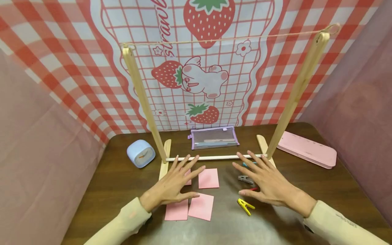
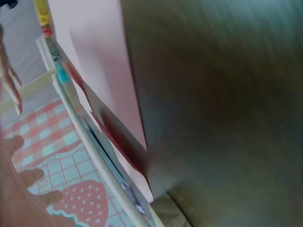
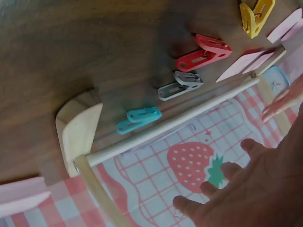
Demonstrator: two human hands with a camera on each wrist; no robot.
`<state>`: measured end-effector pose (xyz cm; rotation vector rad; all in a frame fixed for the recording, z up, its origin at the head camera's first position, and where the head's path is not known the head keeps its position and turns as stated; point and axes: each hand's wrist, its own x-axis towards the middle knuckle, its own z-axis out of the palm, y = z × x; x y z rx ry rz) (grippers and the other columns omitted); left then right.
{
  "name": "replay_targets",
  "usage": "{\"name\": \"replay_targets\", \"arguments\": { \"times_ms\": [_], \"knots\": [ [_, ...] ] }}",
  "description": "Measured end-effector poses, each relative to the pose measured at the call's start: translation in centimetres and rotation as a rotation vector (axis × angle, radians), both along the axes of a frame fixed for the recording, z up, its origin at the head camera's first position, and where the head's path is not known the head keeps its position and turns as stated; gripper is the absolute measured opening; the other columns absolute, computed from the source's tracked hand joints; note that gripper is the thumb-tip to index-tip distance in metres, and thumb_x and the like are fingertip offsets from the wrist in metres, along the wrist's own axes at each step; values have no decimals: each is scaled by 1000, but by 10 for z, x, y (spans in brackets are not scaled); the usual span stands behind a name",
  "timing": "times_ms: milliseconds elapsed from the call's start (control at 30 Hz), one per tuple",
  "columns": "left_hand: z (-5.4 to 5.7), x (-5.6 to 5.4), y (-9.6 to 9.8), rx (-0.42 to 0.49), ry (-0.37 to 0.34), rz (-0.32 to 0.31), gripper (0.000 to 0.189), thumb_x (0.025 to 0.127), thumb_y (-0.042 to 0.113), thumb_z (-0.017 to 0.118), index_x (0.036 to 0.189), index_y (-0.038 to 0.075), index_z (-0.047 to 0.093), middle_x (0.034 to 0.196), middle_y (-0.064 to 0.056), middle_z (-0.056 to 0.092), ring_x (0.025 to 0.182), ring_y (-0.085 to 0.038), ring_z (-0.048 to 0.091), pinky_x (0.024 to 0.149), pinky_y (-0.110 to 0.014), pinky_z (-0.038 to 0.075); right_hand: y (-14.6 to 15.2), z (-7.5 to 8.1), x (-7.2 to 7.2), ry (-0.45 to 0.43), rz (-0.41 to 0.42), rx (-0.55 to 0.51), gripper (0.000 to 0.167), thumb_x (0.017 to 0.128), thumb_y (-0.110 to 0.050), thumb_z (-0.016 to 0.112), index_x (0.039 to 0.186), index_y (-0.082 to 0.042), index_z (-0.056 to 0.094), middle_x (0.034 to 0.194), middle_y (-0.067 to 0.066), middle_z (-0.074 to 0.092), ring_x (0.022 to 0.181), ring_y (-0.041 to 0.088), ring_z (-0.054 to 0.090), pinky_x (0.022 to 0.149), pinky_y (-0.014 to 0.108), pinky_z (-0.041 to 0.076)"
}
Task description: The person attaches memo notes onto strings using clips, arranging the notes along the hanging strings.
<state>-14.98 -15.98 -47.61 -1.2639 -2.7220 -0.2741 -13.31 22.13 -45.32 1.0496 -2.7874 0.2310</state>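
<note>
My left hand [image 1: 171, 183] hovers with fingers spread above several pink paper squares [image 1: 200, 206], partly covering two of them. Its fingers hold nothing. On the other side, my right hand [image 1: 271, 180] is likewise spread and free of any object, above several clothespins. The yellow clothespin [image 1: 245, 206] lies nearest the front, then a red clothespin [image 3: 203, 53], a grey clothespin [image 3: 181, 86] and a teal clothespin [image 3: 138, 119]. In the head view the red and teal ones are mostly hidden by the right hand.
A wooden frame with two posts [image 1: 144, 102] stands behind the hands, a white rod [image 1: 217, 157] low across it and a string [image 1: 226, 39] on top. Farther back lie a mesh pouch [image 1: 214, 137], a blue clock [image 1: 141, 153] and a pink case [image 1: 307, 149].
</note>
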Motion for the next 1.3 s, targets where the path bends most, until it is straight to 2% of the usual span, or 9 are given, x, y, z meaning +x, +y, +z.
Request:
{"name": "replay_targets", "arguments": {
  "times_ms": [67,167,300,400,600,767,833,1067,1300],
  "knots": [
    [1,-1,-1,58,-63,45,83,100,65,54,168,34,17,178,-5,4,162,-40,19,128,-69,22,1,1,-4,-16,-4,-20,86,94,-67,63,165,-37,26,177,-3,13,163,35,17,125,69,25],
    [2,-3,-3,153,-79,125,81,100,53,64,167,30,24,174,-10,24,154,-39,37,124,-61,37,3,3,-10,-36,-5,-79,82,95,-61,66,164,-33,31,176,-1,18,160,38,27,122,66,33],
    [4,-7,-6,259,-37,215,68,97,43,73,155,17,48,147,-11,58,134,-32,58,113,-51,51,7,3,-19,-80,-44,-207,71,98,-51,68,159,-21,44,168,7,39,149,36,46,112,62,48],
    [3,-9,-10,304,-28,259,56,94,37,78,140,10,62,127,-9,67,121,-29,63,107,-48,54,11,2,-28,-80,-73,-303,60,98,-39,73,148,-11,55,150,11,58,133,32,61,102,57,56],
    [1,-10,-18,322,-104,338,46,85,27,87,123,6,71,122,-11,70,117,-31,63,93,-51,54,18,-3,-41,-26,-69,-407,36,90,-13,81,121,0,69,114,13,74,99,28,75,82,46,63],
    [-3,-9,-20,291,-195,390,51,82,23,90,126,7,70,123,-13,69,117,-32,62,90,-52,51,23,-8,-46,-60,-104,-410,27,87,-10,83,111,-1,73,95,10,73,74,19,64,64,26,53],
    [-6,-9,-20,281,-222,394,54,81,23,90,127,6,69,123,-14,69,117,-32,62,91,-52,50,25,-10,-47,-83,-124,-399,26,87,-10,83,109,-1,74,92,9,73,71,17,61,62,23,48],
    [-14,-6,-18,238,-242,403,59,80,25,90,130,3,66,125,-15,68,122,-35,61,98,-55,46,27,-19,-48,-175,-185,-347,28,87,-11,83,111,-2,74,102,12,77,88,24,74,73,36,60],
    [-15,-6,-19,243,-233,415,62,79,26,92,130,2,66,119,-14,66,115,-33,60,97,-54,45,27,-22,-49,-213,-192,-332,33,83,-8,85,113,-1,73,102,12,76,91,26,74,76,41,62]
  ]
}}
